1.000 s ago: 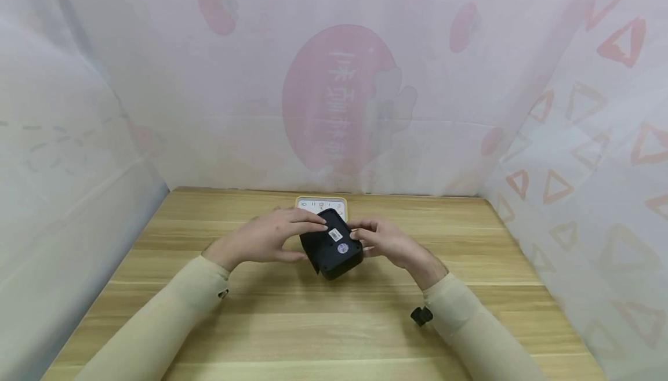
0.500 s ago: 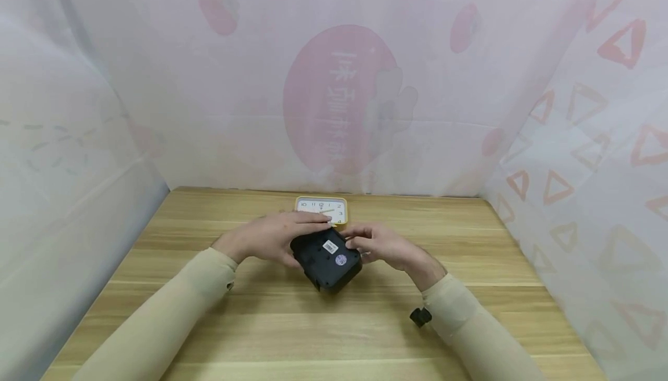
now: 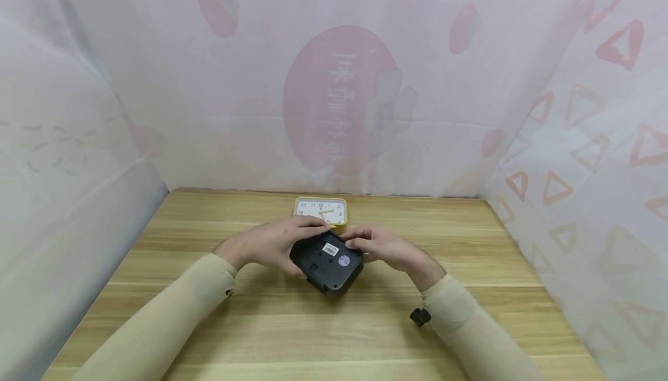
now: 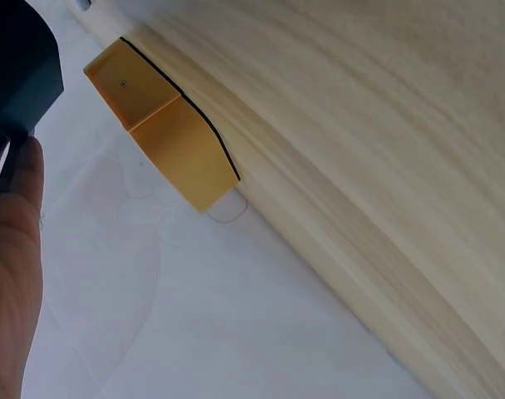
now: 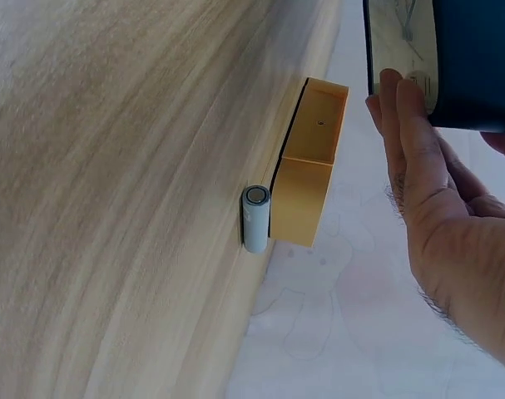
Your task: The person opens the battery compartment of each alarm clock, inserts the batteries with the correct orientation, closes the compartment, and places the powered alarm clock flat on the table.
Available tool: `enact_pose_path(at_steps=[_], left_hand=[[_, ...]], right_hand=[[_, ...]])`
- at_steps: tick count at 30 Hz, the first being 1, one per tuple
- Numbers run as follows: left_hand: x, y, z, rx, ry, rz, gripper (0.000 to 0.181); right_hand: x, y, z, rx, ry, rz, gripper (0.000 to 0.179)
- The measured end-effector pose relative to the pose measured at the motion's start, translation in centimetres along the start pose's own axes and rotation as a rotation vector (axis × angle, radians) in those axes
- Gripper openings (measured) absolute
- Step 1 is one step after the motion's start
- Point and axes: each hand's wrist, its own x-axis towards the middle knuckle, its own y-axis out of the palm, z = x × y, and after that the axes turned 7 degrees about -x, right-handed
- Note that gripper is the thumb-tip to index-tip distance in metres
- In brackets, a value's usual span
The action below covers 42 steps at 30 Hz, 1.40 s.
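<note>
A black clock (image 3: 326,264) is held tilted with its back up, showing a barcode label and a round sticker. Its white face (image 5: 406,37) with thin hands shows in the right wrist view. My left hand (image 3: 268,245) grips its left side, fingers along the far edge and thumb at the near left edge. From the other side my right hand (image 3: 391,249) holds it, thumb on the back and fingers against the face. Just behind is a yellow-framed clock (image 3: 334,210), partly covered by the left fingers in the head view.
A pale cylindrical battery (image 5: 255,220) lies beside the yellow clock in the right wrist view. Wooden tabletop (image 3: 334,334) spreads around the hands. Printed white sheets (image 3: 443,108) rise as walls at the back and both sides.
The black clock has come nearer the person, its back swinging round to lie flatter. More of the yellow clock shows. My left hand has shifted along with it, thumb now at the near edge.
</note>
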Motion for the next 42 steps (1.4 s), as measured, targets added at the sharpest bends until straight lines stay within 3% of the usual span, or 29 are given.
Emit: enact_pose_path(at_steps=[9, 19, 25, 30, 31, 37, 38, 42], left_hand=[[0.0, 0.6, -0.9, 0.106, -0.016, -0.100, 0.112], [-0.1, 1.2, -2.3, 0.176, -0.134, -0.166, 0.111], [-0.1, 1.5, -3.2, 0.193, -0.211, -0.178, 0.108], [-0.1, 2.1, -2.7, 0.147, -0.224, -0.204, 0.112], [0.0, 2.7, -1.7, 0.153, -0.209, -0.221, 0.112], [0.0, 2.9, -1.9, 0.150, -0.239, -0.214, 0.110], [0.0, 2.4, -2.8, 0.146, -0.262, -0.197, 0.109], [0.0, 2.3, -3.5, 0.192, -0.299, -0.159, 0.106]], right_hand=[[-0.3, -0.4, 0.0, -0.133, -0.028, -0.095, 0.046], [-0.3, -1.0, -0.6, -0.344, -0.112, -0.173, 0.040], [-0.4, -1.5, -0.9, -0.449, -0.114, -0.236, 0.040], [-0.4, -1.7, -1.3, -0.479, -0.111, -0.265, 0.042], [-0.4, -1.8, -1.4, -0.484, -0.117, -0.268, 0.042], [-0.4, -2.0, -1.8, -0.495, -0.129, -0.275, 0.042], [-0.4, -2.0, -1.8, -0.494, -0.128, -0.277, 0.042], [-0.4, -2.1, -1.9, -0.495, -0.136, -0.283, 0.040]])
